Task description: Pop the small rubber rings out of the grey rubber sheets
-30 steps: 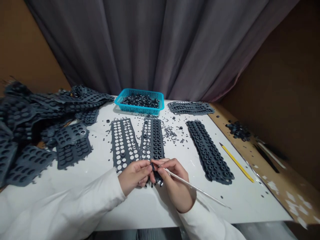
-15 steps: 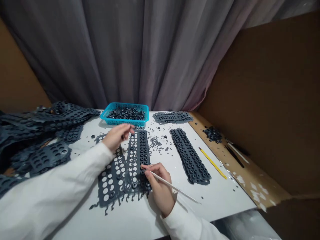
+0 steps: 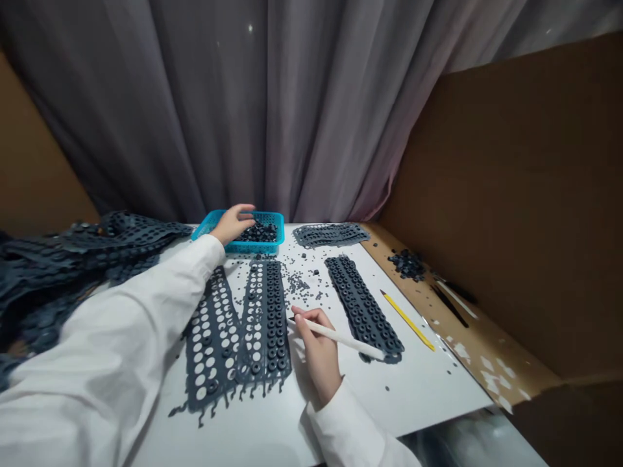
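My left hand (image 3: pixel 234 224) is over the blue plastic basket (image 3: pixel 281 227), fingers apart and nothing seen in them. Small black rubber rings (image 3: pixel 263 232) fill the basket. My right hand (image 3: pixel 318 347) grips a slim white pen-like stick (image 3: pixel 343 338), its dark tip pointing left, beside the black rubber sheet (image 3: pixel 270 305). That sheet carries rows of raised rings on its right half and punched-out holes on its left. A second holed sheet (image 3: pixel 204 370) lies against it on the left, with a few rings still on it and ragged tabs at the near edge.
Another ringed strip (image 3: pixel 363 301) lies to the right, with a yellow pencil (image 3: pixel 407 320) past it. Flat sheets (image 3: pixel 331 235) rest at the back. Tiny black discs (image 3: pixel 298 283) litter the white table (image 3: pixel 389 412). Dark sheets (image 3: pixel 43 279) are heaped left; loose black pieces (image 3: pixel 407 264) sit right.
My left hand has moved from above the sheets up and away to the basket, its fingers spreading. My right hand has drawn the stick's tip off the ringed rows to the sheet's right edge.
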The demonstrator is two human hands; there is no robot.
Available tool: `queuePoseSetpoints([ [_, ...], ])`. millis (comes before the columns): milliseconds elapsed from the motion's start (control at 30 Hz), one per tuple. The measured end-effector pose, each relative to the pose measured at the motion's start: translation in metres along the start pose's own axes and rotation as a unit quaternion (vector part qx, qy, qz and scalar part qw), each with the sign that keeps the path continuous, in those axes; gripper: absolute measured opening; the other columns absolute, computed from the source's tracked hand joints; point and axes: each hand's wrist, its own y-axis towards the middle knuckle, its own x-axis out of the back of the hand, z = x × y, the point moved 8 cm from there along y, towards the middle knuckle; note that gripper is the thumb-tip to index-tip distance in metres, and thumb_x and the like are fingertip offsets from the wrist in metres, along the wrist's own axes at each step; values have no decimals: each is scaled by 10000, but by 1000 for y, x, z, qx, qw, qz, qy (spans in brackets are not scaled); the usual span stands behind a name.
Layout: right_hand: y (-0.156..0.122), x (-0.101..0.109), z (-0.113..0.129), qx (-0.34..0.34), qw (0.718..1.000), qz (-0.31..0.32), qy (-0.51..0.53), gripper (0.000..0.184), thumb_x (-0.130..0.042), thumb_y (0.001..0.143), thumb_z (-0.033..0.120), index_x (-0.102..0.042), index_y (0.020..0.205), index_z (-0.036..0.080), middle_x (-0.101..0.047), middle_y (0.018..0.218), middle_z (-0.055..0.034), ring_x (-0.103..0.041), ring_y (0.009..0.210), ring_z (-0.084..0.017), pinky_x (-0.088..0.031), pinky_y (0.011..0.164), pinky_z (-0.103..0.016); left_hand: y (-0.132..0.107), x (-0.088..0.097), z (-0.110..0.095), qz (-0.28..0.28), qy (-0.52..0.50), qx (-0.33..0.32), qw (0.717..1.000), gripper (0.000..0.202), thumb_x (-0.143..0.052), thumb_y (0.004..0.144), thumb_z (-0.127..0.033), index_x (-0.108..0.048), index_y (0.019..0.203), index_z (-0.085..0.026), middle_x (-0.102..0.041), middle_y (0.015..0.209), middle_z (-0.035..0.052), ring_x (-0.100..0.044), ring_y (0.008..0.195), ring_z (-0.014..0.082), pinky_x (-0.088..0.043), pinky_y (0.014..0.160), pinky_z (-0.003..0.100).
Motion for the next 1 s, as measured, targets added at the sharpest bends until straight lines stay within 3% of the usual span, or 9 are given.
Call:
queuePoseSetpoints([
  [133,1,0,-8,-15,998,22,-60,183,-587,761,295,-474,657,194,-529,594,25,-506,590,-132,-375,559,-240,-76,-51,-24,220,37,-53,973,110,-629,719,-216,-627,777,-122,-610,723,-19,-530,689,107,-399,667,223],
  [200,-1,-1,-11,-20,996,42,-76,182,-603,738,273,-456,661,198,-441,514,61,-430,492,-106,-331,490,-220,-130,-81,-41,332,99,-134,929,109,-665,669,-219,-639,754,-157,-600,709,-20,-528,669,117,-394,651,232],
  [267,-6,1,-11,-17,994,60,-89,195,-617,724,268,-442,672,201,-423,495,73,-404,458,-96,-315,464,-212,-172,-100,-49,368,158,-177,899,160,-633,696,-232,-626,847,-178,-599,773,1,-542,721,145,-400,647,241],
  [333,-12,6,-10,-12,991,65,-117,218,-613,735,293,-431,659,200,-431,483,72,-398,437,-91,-309,450,-209,-195,-111,-50,363,177,-173,898,208,-601,723,-255,-600,919,-187,-596,838,20,-551,761,160,-413,655,246],
  [500,-26,18,-14,-21,981,94,-169,285,-519,817,367,-421,613,193,-495,477,41,-435,438,-98,-335,464,-212,-202,-125,-44,322,208,-150,912,196,-545,759,-273,-573,934,-190,-578,852,27,-555,777,172,-424,672,257],
  [633,-29,16,-14,-17,975,115,-187,287,-508,824,362,-411,612,195,-515,477,36,-463,446,-101,-348,474,-208,-200,-136,-45,344,254,-167,888,134,-567,721,-251,-582,840,-189,-579,803,19,-563,724,178,-416,607,259],
  [800,-29,10,-8,20,962,130,-238,274,-485,829,325,-416,598,194,-521,489,32,-475,477,-105,-347,494,-208,-203,-146,-52,369,283,-205,861,140,-548,727,-192,-602,855,-182,-592,811,33,-581,746,190,-427,608,265],
  [1000,-31,8,-7,40,949,133,-282,260,-456,820,284,-392,582,200,-498,472,37,-440,466,-103,-310,474,-211,-207,-153,-54,371,327,-206,845,111,-541,769,-179,-604,856,-151,-594,807,57,-586,745,206,-443,617,287],
])
